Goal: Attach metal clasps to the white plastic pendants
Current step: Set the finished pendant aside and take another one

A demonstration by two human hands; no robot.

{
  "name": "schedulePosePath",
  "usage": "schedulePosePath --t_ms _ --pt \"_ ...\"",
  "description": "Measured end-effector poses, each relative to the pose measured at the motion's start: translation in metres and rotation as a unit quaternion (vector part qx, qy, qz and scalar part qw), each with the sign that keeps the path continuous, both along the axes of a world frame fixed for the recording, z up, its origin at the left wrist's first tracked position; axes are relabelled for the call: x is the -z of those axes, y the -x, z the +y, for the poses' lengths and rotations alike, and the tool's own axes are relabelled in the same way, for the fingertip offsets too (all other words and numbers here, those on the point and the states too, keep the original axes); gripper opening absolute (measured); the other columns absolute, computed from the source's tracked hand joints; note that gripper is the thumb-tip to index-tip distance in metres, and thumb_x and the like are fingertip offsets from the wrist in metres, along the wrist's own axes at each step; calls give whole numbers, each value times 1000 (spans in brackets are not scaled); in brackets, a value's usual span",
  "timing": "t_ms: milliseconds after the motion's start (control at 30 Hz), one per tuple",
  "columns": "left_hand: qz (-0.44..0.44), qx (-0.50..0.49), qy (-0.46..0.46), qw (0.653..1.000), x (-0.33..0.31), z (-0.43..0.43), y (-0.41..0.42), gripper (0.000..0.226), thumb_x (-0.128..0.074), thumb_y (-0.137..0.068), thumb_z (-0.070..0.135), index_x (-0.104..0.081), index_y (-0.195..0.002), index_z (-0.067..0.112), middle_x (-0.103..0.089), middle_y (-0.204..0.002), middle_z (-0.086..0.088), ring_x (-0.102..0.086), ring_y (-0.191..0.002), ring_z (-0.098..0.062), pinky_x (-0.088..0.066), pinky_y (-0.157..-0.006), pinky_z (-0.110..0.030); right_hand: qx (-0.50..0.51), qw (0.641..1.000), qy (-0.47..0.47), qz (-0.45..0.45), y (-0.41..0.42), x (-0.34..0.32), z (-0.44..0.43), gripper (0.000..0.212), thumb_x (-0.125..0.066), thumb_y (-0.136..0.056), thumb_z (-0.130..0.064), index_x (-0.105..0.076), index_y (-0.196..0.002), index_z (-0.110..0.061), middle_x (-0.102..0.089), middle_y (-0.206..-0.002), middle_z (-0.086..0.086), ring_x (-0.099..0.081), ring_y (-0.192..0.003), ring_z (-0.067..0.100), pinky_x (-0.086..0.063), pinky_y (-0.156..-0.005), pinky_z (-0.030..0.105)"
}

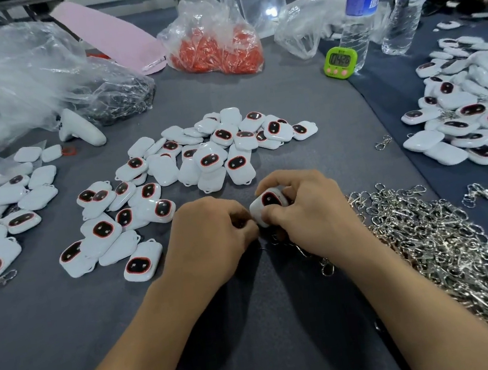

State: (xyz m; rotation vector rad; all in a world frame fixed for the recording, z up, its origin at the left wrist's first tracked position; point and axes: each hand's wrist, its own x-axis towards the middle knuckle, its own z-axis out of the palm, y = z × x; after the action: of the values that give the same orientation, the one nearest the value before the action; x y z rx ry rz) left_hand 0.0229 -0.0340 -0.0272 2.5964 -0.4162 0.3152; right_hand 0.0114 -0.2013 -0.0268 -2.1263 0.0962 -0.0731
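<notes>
The right hand [301, 208] squeezes the white pendant [269, 201] above the table [254, 323]. The left hand [211, 232] curls beside it; what it pinches, I can't tell. A slip could drop the clasp [326, 268] into the shiny pile [429, 238].

White dark-faced pendant [269, 200], tilted, near clasp pile [429, 238]

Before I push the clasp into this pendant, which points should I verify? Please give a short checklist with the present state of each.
1. Right hand grips the white pendant: ok.
2. Left hand fingers meet the pendant's edge: ok.
3. What the left hand pinches: cannot tell, hidden.
4. Pendant's loop free: cannot tell, the hands cover it.
5. Metal clasp pile lies beside the right hand: ok.
</notes>
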Motion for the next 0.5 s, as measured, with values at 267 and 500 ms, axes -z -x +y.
schedulePosePath --t_ms 267,500 --pt "65 33 225 972 1 5 -4 21 -83 -78 22 -79 -81 42 -71 -71 26 -66 -68 5 -44 -62 -6 7 954 -285 89 -6 -5 -9 15 -65 -87 6 -73 -87 -7 -63 -64 16 -48 -41 17 -34 -36 22" --pt "130 68 308 940 1 3 -10 15 -78 -85 33 -77 -70 38 -70 -62 6 -60 -57 -7 -51 -60 -31 -28 897 -415 154 -5 -12 -16 18 -59 -91 6 -72 -86 -5 -64 -65 10 -43 -40 12 -28 -37 19"
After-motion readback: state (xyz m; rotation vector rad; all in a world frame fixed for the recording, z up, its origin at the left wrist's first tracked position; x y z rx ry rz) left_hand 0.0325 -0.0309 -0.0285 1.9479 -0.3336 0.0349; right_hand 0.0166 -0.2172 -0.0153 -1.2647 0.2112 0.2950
